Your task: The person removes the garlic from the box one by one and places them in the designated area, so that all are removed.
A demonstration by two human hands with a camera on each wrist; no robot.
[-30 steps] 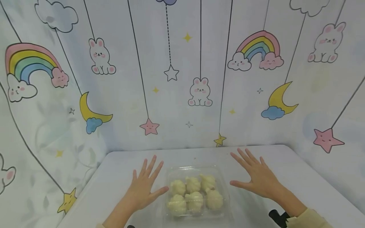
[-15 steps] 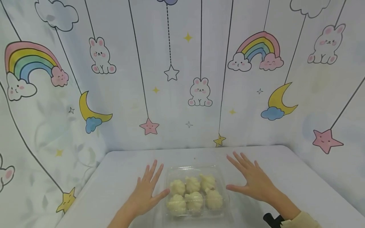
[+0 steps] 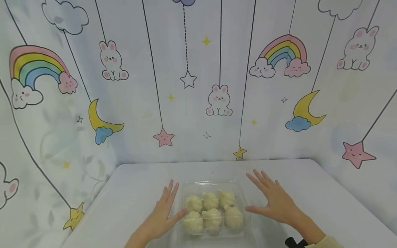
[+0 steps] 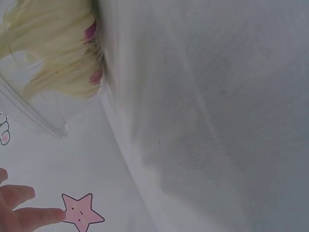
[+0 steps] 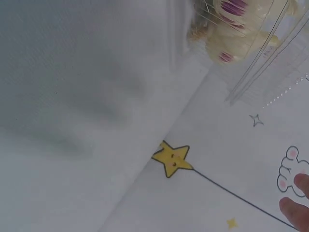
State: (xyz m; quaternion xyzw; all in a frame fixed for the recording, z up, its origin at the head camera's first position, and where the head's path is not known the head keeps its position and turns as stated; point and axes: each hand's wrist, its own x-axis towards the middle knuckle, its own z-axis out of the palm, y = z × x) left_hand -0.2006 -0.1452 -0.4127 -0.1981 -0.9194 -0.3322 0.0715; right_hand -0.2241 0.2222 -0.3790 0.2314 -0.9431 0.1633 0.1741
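Note:
A clear plastic clamshell box [image 3: 214, 187] sits shut in the middle of the table, holding several pale yellow, pleated buns [image 3: 212, 219]. Purple patches show on the buns' sides [image 4: 65, 58] in the left wrist view. My left hand [image 3: 163, 213] is spread at the box's left side, its thumb tip overlapping the box edge; I cannot tell whether it touches. At the right side my right hand [image 3: 274, 201] is spread too, the thumb pointing at the box. Neither hand holds anything. Fingertips [image 5: 293, 212] of the right hand enter the right wrist view at its corner.
A white-covered table [image 3: 133, 179] bears the box. Behind and beside it hangs a white cloth backdrop [image 3: 139, 113] printed with rabbits, rainbows, moons and stars. A black strap piece [image 3: 294, 243] is near the right wrist, next to a pale yellow sleeve [image 3: 325, 242].
Both hands have drawn slightly lower and closer to the box's sides. The left hand's fingers are closer together than before. The box and the buns have stayed in place.

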